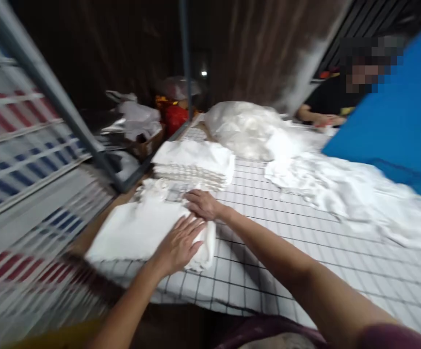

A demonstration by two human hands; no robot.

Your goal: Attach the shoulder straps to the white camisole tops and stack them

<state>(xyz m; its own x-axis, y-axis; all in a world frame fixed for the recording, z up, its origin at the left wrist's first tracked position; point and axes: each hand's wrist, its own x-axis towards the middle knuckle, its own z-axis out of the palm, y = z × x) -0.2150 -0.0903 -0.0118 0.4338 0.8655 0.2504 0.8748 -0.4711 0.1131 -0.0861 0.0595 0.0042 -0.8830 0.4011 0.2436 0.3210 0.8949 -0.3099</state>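
A: Where were the hands?

B: Both lay flat, fingers spread wide, gripping nothing. The left hand (178,242) pressed the near end of the folded white cloth (137,235) at the table's left edge; the right hand (203,203) rested at its far corner.

A: How would that pressing go well?

B: I'd judge by keeping the palms flat and smoothing outward so the edges stayed aligned on the checked table cover (305,261).

A: And the count?

B: One cloth under the hands, one finished stack (194,165) just beyond, one loose heap (341,189) to the right, one plastic bag (247,128) behind. A second person's hand (329,120) worked farther off
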